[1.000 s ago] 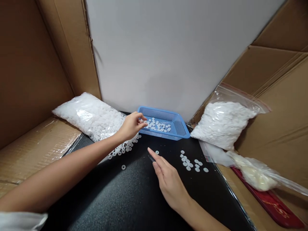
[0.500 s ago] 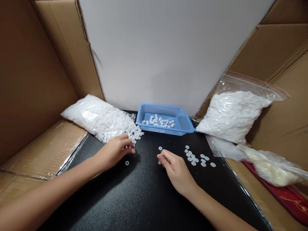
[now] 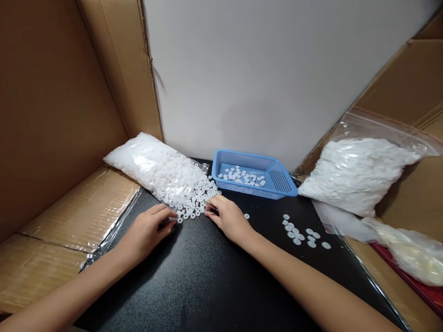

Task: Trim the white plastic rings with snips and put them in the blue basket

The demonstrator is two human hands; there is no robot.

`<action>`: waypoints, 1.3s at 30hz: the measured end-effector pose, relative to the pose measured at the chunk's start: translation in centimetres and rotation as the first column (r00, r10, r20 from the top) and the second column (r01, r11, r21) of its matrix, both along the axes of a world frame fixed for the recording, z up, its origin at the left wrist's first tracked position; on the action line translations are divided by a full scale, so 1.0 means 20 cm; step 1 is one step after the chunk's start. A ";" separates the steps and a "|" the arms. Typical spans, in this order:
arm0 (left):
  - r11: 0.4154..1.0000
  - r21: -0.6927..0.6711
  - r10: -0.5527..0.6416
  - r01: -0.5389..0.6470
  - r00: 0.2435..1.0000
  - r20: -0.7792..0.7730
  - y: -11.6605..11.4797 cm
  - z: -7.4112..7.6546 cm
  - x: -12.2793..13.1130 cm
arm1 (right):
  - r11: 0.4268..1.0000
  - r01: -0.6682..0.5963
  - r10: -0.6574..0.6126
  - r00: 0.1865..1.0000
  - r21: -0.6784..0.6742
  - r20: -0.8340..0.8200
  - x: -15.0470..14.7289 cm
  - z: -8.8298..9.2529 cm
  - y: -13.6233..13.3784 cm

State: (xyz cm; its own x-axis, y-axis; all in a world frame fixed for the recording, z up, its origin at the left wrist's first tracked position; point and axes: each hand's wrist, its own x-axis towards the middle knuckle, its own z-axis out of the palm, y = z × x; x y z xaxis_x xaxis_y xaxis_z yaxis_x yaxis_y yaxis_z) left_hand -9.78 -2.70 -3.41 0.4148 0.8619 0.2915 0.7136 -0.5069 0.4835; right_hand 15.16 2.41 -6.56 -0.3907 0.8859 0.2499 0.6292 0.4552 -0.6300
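My left hand (image 3: 147, 233) lies on the black tabletop (image 3: 207, 281), fingers stretched flat, tips beside a loose white ring (image 3: 180, 220). My right hand (image 3: 229, 219) is closed on a thin metal tool (image 3: 210, 206), perhaps tweezers, whose tip reaches into the heap of white plastic rings (image 3: 194, 200). The heap spills from a clear bag (image 3: 152, 163) lying at the left. Behind my right hand a blue mesh basket (image 3: 258, 195) holds several rings. A single ring (image 3: 247, 216) lies just right of my right hand.
A small group of white discs (image 3: 301, 233) lies on the right of the tabletop. Beyond it a full zip bag (image 3: 356, 173) leans on cardboard, with a flatter bag (image 3: 408, 251) over a red object (image 3: 431, 293). Cardboard walls (image 3: 51, 115) and a white board (image 3: 259, 83) enclose the space.
My left hand drew back from the basket to the tabletop beside the spilled rings. My right hand moved left and forward to the heap and closed on the thin tool.
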 end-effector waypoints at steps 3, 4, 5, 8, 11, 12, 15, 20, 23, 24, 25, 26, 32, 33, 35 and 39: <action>1.000 0.008 0.020 -0.020 1.000 -0.007 0.01 -0.01 -0.05 | 1.000 -0.017 0.018 0.999 0.021 -0.045 0.03 0.01 0.00; 1.000 0.006 0.015 -0.015 1.000 -0.011 0.02 -0.02 -0.05 | 1.000 -0.013 0.014 0.998 0.028 -0.065 0.04 0.01 0.00; 1.000 0.004 0.006 -0.006 1.000 -0.017 0.03 -0.03 -0.04 | 0.999 -0.006 0.009 0.996 0.034 -0.085 0.03 0.01 0.00; 1.000 0.000 -0.023 0.023 0.999 -0.041 0.05 -0.05 0.01 | 0.999 -0.001 0.006 0.992 0.037 -0.124 0.00 0.01 0.01; 0.999 0.007 -0.039 0.040 0.997 -0.072 0.06 -0.07 0.06 | 0.999 -0.023 0.027 0.991 0.032 -0.131 -0.05 -0.01 0.00; 0.999 0.010 -0.043 0.044 0.996 -0.081 0.07 -0.08 0.07 | 0.999 -0.028 0.032 0.991 0.031 -0.130 -0.07 -0.01 0.00; 0.998 0.012 -0.063 0.064 0.993 -0.101 0.07 -0.09 0.08 | 0.999 -0.027 0.030 0.991 0.021 -0.129 -0.10 -0.02 -0.01; 0.995 0.003 -0.097 0.098 0.993 -0.068 0.04 -0.09 0.07 | 0.998 -0.002 -0.006 0.991 -0.057 -0.131 -0.05 0.03 -0.03; 0.993 -0.012 -0.122 0.122 0.992 -0.012 0.01 -0.09 0.08 | 0.990 -0.006 -0.008 0.995 -0.141 -0.101 0.02 0.07 -0.05; 0.990 -0.020 -0.140 0.140 0.990 0.006 0.00 -0.09 0.09 | 0.986 -0.012 -0.002 0.996 -0.164 -0.085 0.05 0.08 -0.06; 0.986 -0.028 -0.164 0.164 0.986 0.021 0.00 -0.09 0.11 | 0.984 -0.016 0.004 0.998 -0.179 -0.070 0.07 0.09 -0.06; 0.980 -0.033 -0.194 0.195 0.980 0.032 -0.01 -0.09 0.14 | 0.983 -0.015 0.005 0.998 -0.185 -0.056 0.08 0.09 -0.06; 0.944 0.001 -0.330 0.330 0.943 0.052 0.07 -0.13 0.26 | 0.985 0.023 -0.028 0.999 -0.170 -0.024 0.12 0.08 -0.04; 0.947 0.009 -0.323 0.323 0.945 0.062 0.09 -0.13 0.26 | 0.986 0.032 -0.037 0.999 -0.166 -0.025 0.13 0.07 -0.04; 0.954 0.018 -0.300 0.300 0.950 0.085 0.12 -0.14 0.25 | 0.986 0.053 -0.059 0.998 -0.157 -0.032 0.16 0.06 -0.03; 0.959 0.002 -0.281 0.283 0.951 0.126 0.11 -0.15 0.22 | 0.988 0.080 -0.088 0.994 -0.132 -0.060 0.23 0.04 -0.02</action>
State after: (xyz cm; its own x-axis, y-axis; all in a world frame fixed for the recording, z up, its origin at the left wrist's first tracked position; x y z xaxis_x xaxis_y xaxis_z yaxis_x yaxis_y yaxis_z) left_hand -5.35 -0.43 -6.32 0.6034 0.7197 0.3433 0.4763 -0.6706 0.5688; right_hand 19.76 1.96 -5.74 -0.3001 0.9414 0.1540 0.6173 0.3147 -0.7210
